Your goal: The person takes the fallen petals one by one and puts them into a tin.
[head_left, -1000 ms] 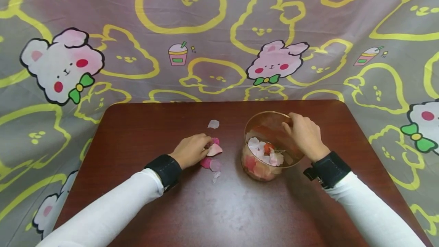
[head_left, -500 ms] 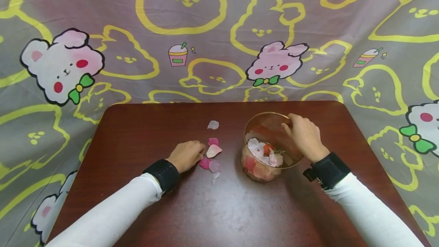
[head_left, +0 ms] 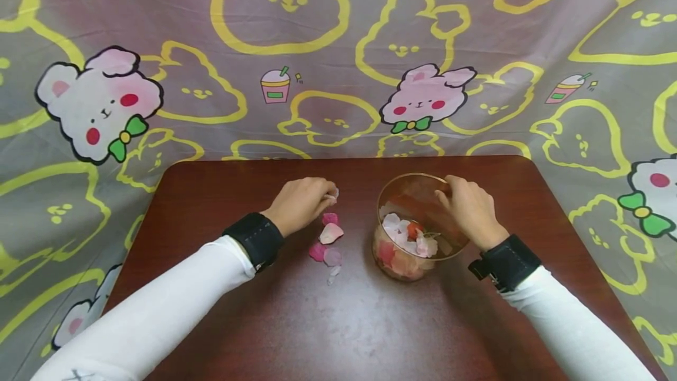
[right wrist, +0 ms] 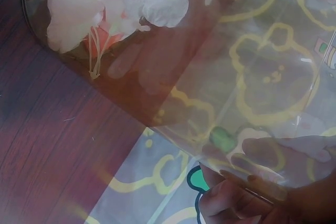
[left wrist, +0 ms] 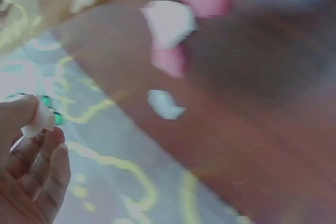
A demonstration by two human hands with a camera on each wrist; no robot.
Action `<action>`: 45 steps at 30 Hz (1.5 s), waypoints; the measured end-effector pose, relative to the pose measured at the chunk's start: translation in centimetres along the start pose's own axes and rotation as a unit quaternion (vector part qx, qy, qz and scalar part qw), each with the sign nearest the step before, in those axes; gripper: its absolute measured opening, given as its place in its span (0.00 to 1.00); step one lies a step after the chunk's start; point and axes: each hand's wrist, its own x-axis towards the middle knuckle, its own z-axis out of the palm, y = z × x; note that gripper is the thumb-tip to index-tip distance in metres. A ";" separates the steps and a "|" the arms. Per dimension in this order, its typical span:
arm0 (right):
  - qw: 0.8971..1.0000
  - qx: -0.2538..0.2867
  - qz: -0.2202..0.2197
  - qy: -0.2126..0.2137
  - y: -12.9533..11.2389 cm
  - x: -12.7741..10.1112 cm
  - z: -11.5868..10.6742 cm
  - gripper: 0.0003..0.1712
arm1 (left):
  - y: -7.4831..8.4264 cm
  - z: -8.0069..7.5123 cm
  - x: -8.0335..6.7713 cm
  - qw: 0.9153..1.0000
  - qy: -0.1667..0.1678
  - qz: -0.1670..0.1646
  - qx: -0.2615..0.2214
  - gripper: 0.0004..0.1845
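Note:
Between thumb and fingers my left hand [head_left: 302,204] pinches a small white petal [left wrist: 39,121], over the far part of the table. Another white petal [left wrist: 165,103] lies on the wood near it in the left wrist view. Closer to me, a loose line of petals includes a magenta one [head_left: 330,219], a pale pink one [head_left: 331,233] and a lilac one [head_left: 332,257]. My right hand [head_left: 469,207] grips the rim of a clear, amber-tinted bowl [head_left: 404,266], its thumb inside. White and pink petals [right wrist: 165,1] fill the bowl's bottom, with an orange-red piece and pale thin strands among them.
A dark red-brown wooden table [head_left: 317,328] bears everything. Behind and at both sides hangs a grey-pink cloth [head_left: 328,57] printed with yellow outlined bears and rabbits. Black bands wrap both wrists over white sleeves.
My left hand drew back slightly from the pink petals, then moved away from me towards the far white petal. My right hand and the bowl stayed in place.

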 end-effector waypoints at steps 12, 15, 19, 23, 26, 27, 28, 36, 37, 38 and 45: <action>1.000 0.002 -0.001 -0.001 0.0 0.1 0.0 0.10 | 8.5 -2.8 3.0 0.994 -0.008 0.110 -0.007 0.05; 1.000 0.002 0.000 0.000 -0.1 0.0 -0.1 0.09 | 10.0 -2.3 3.4 0.990 -0.024 0.137 0.000 0.05; 1.000 0.003 0.003 -0.002 -0.1 -0.1 -0.1 0.09 | 11.2 -1.4 3.6 0.987 -0.045 0.153 0.004 0.04; 1.000 0.005 0.006 -0.005 -0.2 -0.1 -0.1 0.09 | 11.8 -0.6 3.7 0.985 -0.067 0.156 0.002 0.04; 1.000 0.002 0.005 -0.003 -0.2 -0.1 -0.1 0.09 | 11.8 -0.3 3.7 0.985 -0.070 0.159 0.010 0.05; 1.000 0.001 0.005 -0.002 -0.1 -0.1 -0.1 0.09 | 11.7 -0.2 3.7 0.985 -0.066 0.161 0.013 0.05; 1.000 0.000 0.004 -0.001 -0.1 0.0 -0.1 0.09 | 11.6 -0.2 3.7 0.985 -0.061 0.163 0.014 0.06; 1.000 0.003 0.001 0.000 -0.2 0.0 -0.1 0.09 | 8.2 -0.1 3.1 0.990 0.020 0.138 0.006 0.08; 1.000 0.003 0.000 -0.001 -0.2 0.0 -0.1 0.09 | 7.6 0.0 3.0 0.990 0.031 0.134 0.008 0.08; 1.000 0.003 0.000 -0.001 -0.2 0.0 -0.1 0.09 | 7.1 0.2 2.9 0.991 0.041 0.130 0.008 0.08; 1.000 0.002 0.002 0.003 -0.1 0.0 -0.1 0.09 | 3.2 1.5 2.1 0.995 0.062 0.077 0.005 0.08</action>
